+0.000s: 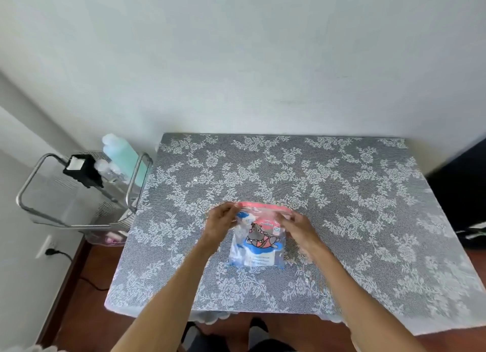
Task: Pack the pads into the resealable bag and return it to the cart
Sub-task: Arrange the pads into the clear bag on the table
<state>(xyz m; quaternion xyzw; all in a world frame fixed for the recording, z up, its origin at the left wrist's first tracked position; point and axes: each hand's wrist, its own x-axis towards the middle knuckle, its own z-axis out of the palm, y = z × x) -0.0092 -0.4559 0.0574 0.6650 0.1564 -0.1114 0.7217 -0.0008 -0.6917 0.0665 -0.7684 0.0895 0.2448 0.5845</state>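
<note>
1. Nearest to the camera are the two forearms of the person, reaching over the desk with its lace cloth.
2. The left hand pinches the top left corner of the resealable bag with its fingers; the right hand lies at the top right corner, but blur hides whether its fingers grip or only press.
3. The one bag lies flat on the desk, between the hands, pink strip away from the person.
4. I judge the step is closing the seal; the pads seem already inside, though I cannot count them.
5. The next move calls for pressing along the strip, then carrying the bag to the one cart, left of the desk.
6. On the cart stand one green bottle and one black box.
</note>
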